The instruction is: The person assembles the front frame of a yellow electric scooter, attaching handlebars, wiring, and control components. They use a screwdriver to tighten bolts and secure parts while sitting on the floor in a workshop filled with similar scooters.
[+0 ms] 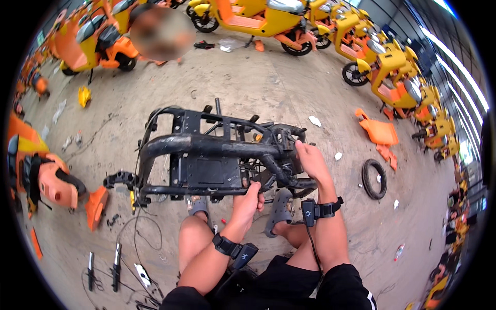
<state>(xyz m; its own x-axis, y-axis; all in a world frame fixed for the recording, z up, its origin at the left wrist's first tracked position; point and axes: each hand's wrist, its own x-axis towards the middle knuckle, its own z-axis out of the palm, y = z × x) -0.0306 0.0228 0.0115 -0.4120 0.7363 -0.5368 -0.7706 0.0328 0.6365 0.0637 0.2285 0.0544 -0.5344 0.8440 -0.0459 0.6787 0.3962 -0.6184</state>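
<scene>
Black scooter frame (217, 155) lies crosswise ahead; my left hand (249, 199) grips its lower tube, right hand (311, 160) clasps the right end.

A stripped scooter frame (217, 155) lies on the floor (258, 88) before the seated person. A loose tyre (374, 179) lies to its right, a plastic panel (380, 132) behind that. Parked scooters (258, 18) stand behind; tools (117, 266) lie front-left.

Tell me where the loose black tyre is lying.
In the head view the loose black tyre lies flat on the concrete floor to the person's right, just beyond the right hand and below the broken orange panel.
</scene>
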